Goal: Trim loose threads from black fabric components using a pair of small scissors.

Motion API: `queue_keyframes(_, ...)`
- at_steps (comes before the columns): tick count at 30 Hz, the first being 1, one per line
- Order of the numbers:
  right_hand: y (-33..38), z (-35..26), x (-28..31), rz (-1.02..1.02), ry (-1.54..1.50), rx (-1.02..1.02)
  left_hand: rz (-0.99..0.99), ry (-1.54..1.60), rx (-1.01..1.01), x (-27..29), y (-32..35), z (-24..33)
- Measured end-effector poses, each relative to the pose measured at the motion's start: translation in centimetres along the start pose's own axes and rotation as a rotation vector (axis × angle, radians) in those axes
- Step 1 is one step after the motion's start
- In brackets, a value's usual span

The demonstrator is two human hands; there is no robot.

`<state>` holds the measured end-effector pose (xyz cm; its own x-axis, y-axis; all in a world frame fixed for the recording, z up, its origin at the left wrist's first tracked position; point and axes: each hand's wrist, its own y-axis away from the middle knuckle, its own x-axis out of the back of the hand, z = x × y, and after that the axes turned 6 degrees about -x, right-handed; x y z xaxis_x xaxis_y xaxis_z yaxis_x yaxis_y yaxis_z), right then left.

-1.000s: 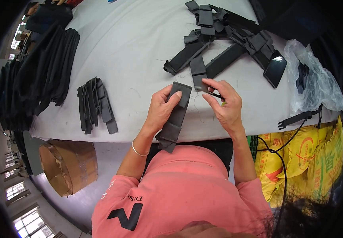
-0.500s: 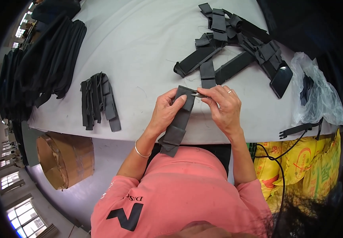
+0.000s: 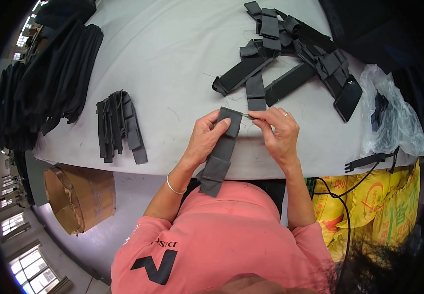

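Observation:
My left hand (image 3: 207, 134) pinches a black fabric strip (image 3: 220, 153) near its upper end, thumb on top. The strip has folded, stitched sections and hangs toward my body over the table's near edge. My right hand (image 3: 278, 131) is closed around small thread snips (image 3: 247, 115), mostly hidden by the fingers. Their thin metal tip points left at the strip's upper right corner, where loose threads show. Just beyond my hands lies a heap of similar black strips (image 3: 290, 83), some with frayed threads.
A bundle of black strips (image 3: 119, 126) lies left. Dark fabric pieces (image 3: 57, 78) are stacked farther left. At right are a phone (image 3: 348, 99), a clear plastic bag (image 3: 396, 117) and a buckled strap (image 3: 369, 160). A cardboard drum (image 3: 82, 196) and yellow sacks (image 3: 364, 206) stand below the table.
The snips' tip has drawn slightly right at the strip's corner, and less of its metal shows. The left hand keeps its pinch; the strip has barely shifted.

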<state>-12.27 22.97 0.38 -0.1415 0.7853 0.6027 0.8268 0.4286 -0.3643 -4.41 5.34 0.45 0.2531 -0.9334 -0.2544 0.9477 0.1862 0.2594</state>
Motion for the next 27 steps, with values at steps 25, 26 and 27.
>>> queue_keyframes(25, 0.3, -1.7, -1.6, -0.222, -0.484, -0.393, -0.143, 0.254, 0.032, 0.2, 0.1, -0.1)
queue_keyframes(26, 0.2, -1.6, -1.6, -0.223, -0.704, -0.606, -0.194, 0.312, 0.098, 0.2, 0.2, 0.2)
queue_keyframes(27, -0.2, -1.9, -1.1, -0.192, -0.676, -0.558, -0.194, 0.312, 0.095, 0.4, 0.4, 0.3)
